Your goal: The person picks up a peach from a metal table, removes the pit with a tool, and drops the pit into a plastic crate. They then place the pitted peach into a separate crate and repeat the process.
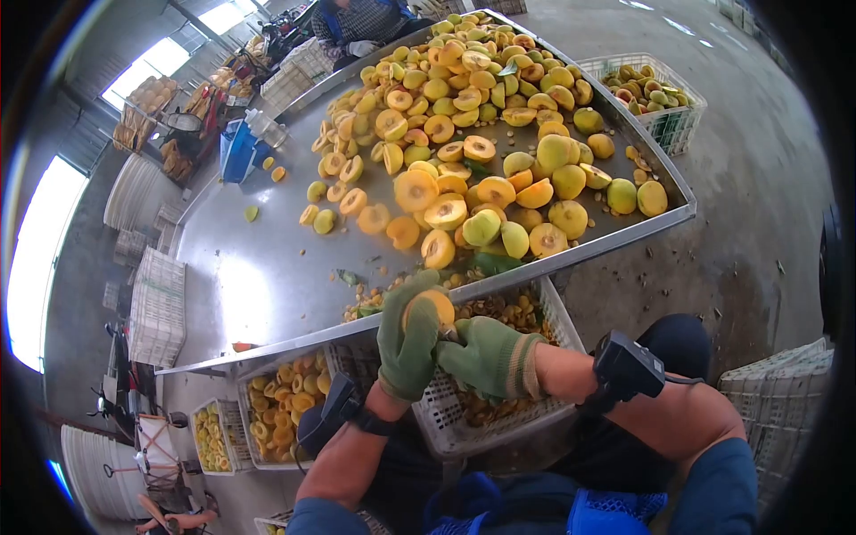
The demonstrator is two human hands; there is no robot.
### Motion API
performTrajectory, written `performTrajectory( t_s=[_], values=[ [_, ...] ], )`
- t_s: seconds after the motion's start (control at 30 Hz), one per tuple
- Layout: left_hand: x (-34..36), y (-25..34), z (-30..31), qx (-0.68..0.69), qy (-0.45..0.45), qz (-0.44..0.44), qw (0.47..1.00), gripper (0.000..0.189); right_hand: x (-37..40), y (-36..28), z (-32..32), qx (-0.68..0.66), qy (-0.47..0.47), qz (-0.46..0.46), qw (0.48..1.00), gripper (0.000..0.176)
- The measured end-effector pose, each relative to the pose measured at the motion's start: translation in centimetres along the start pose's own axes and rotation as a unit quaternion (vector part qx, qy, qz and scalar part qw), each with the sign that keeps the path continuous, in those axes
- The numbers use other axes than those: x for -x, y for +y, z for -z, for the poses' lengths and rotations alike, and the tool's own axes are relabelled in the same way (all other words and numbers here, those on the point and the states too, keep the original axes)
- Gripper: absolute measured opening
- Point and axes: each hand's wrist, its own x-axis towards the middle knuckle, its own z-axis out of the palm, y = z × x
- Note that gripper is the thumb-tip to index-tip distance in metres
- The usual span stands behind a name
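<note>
My left hand [404, 348], in a green knit glove, is closed around a halved yellow peach [432, 309] just off the table's near edge. My right hand [486, 355], gloved alike, presses against the lower side of that peach. Its fingers are curled around something small whose tip barely shows, too hidden to name. Below both hands is a white plastic crate [450, 432] with peach pits and scraps inside. Ahead of them, a large pile of halved and whole peaches [446, 212] covers much of the metal table [236, 285].
A raised rim edges the table. Crates of peach halves [285, 401] stand at lower left, and a basket of fruit [646, 94] at the right. A blue container [237, 152] sits at the table's left side. Across the table is another person [370, 22]. Stacked crates [776, 401] stand at lower right.
</note>
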Motion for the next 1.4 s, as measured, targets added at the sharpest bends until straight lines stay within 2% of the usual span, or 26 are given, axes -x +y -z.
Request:
performTrajectory(
  t_s=[0.1, 0.17, 0.23, 0.27, 0.3, 0.4, 0.5, 0.67, 0.7, 0.77, 0.8, 0.9, 1.0, 1.07, 1.2, 1.3, 1.37, 1.4],
  values=[
    [0.1, 0.5, -0.1, 0.000, -0.013, -0.006, 1.000, 0.038, 0.8, -1.2, 0.8, -0.067, -0.055, -0.066, 0.994, 0.033],
    [-0.1, 0.5, 0.1, 0.001, -0.030, -0.015, 0.999, 0.039, 0.7, -0.6, 1.8, -0.078, -0.117, -0.030, 0.990, 0.031],
    [-0.6, 1.1, 0.6, 0.018, -0.081, 0.017, 0.996, 0.041, 1.2, -1.6, 2.6, -0.111, -0.159, -0.066, 0.979, 0.030],
    [-0.7, 1.3, 0.8, 0.027, -0.107, 0.032, 0.993, 0.042, 2.1, -2.7, 3.2, -0.139, -0.170, -0.119, 0.968, 0.028],
    [-0.6, 1.4, 0.6, 0.041, -0.106, 0.041, 0.993, 0.045, 2.7, -3.5, 3.4, -0.166, -0.180, -0.172, 0.954, 0.027],
    [-0.5, 1.6, 0.3, 0.073, -0.110, 0.058, 0.989, 0.052, 2.3, -1.8, 3.5, -0.302, -0.249, -0.189, 0.900, 0.026],
    [-0.6, 2.1, 0.6, 0.090, -0.138, 0.083, 0.983, 0.053, 1.0, 0.5, 3.7, -0.411, -0.349, -0.156, 0.828, 0.028],
    [-1.2, 3.2, 1.9, 0.150, -0.179, 0.158, 0.960, 0.054, 0.9, 0.6, 3.2, -0.396, -0.348, -0.112, 0.842, 0.028],
    [-1.1, 3.2, 1.8, 0.166, -0.172, 0.148, 0.960, 0.052, 0.9, 0.3, 3.0, -0.396, -0.352, -0.102, 0.842, 0.028],
    [-1.0, 3.0, 1.3, 0.199, -0.159, 0.127, 0.959, 0.049, 1.6, -0.9, 2.4, -0.264, -0.242, -0.098, 0.929, 0.028],
    [-0.9, 2.7, 1.5, 0.174, -0.159, 0.118, 0.965, 0.049, 2.0, -1.8, 2.1, -0.193, -0.184, -0.094, 0.959, 0.028],
    [-0.8, 2.2, 1.7, 0.120, -0.178, 0.108, 0.971, 0.050, 2.9, -2.9, 2.5, -0.110, -0.170, -0.116, 0.973, 0.028],
    [-1.1, 4.0, 2.1, 0.113, -0.218, 0.132, 0.960, 0.052, 2.0, -1.0, 3.1, -0.276, -0.299, -0.148, 0.901, 0.029],
    [-1.3, 4.4, 2.4, 0.109, -0.238, 0.145, 0.954, 0.053, 2.1, -0.2, 2.8, -0.302, -0.298, -0.123, 0.897, 0.030],
    [-0.4, 3.9, 1.2, 0.194, -0.202, 0.122, 0.952, 0.063, 2.5, 0.5, 2.1, -0.319, -0.307, -0.093, 0.892, 0.032],
    [0.9, 3.9, 0.1, 0.220, -0.152, 0.067, 0.961, 0.064, 2.7, 1.5, 1.6, -0.401, -0.366, -0.109, 0.832, 0.032],
    [1.5, 4.3, 0.1, 0.183, -0.133, 0.050, 0.973, 0.065, 3.3, 1.1, 1.0, -0.407, -0.368, -0.112, 0.828, 0.032],
    [1.8, 4.6, 0.3, 0.197, -0.142, 0.073, 0.967, 0.066, 3.8, 0.7, 0.6, -0.409, -0.370, -0.115, 0.826, 0.033]
  ],
)
